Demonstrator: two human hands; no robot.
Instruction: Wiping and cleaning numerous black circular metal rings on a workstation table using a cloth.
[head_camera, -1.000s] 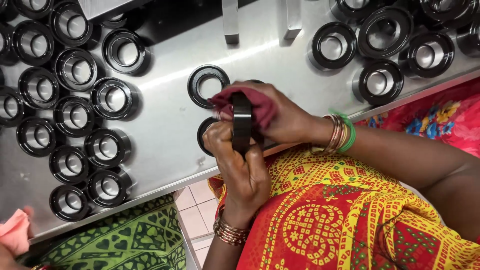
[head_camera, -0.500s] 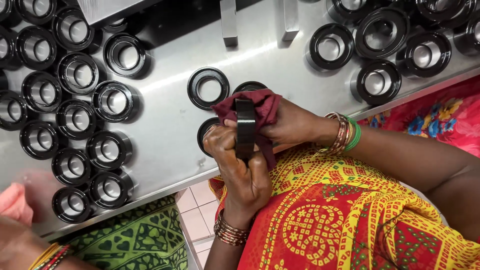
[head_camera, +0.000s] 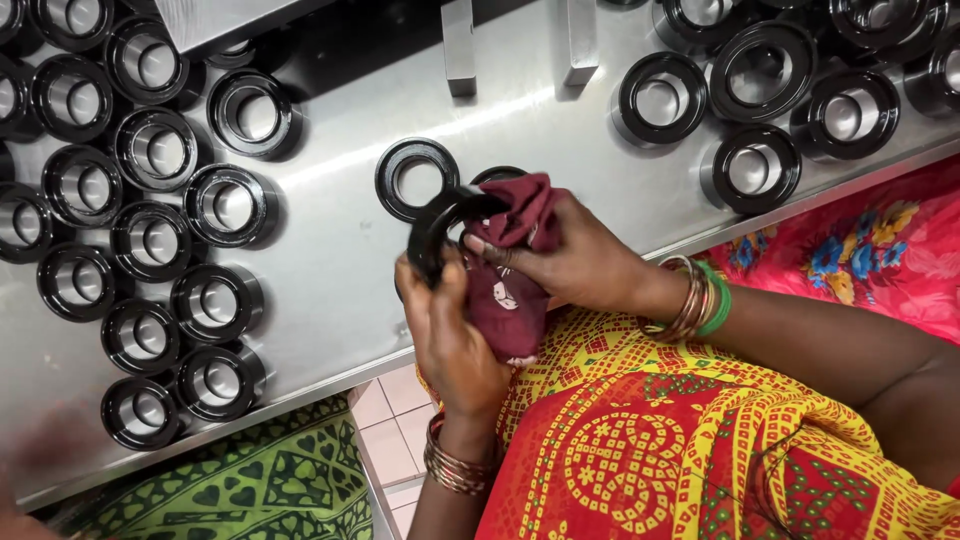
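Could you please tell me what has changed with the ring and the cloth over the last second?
The black ring in the left hand has turned from edge-on to tilted, so its opening now shows. The right hand has pushed the dark red cloth in against the ring's inner side. Both hands keep their hold. The loose ring and the rows of rings on the metal table lie as before.

Thirteen black bearing rings (head_camera: 148, 243) are counted whole at the frame's left. One flat black ring (head_camera: 417, 178) is seen centrally, and one maroon cloth (head_camera: 515, 262).
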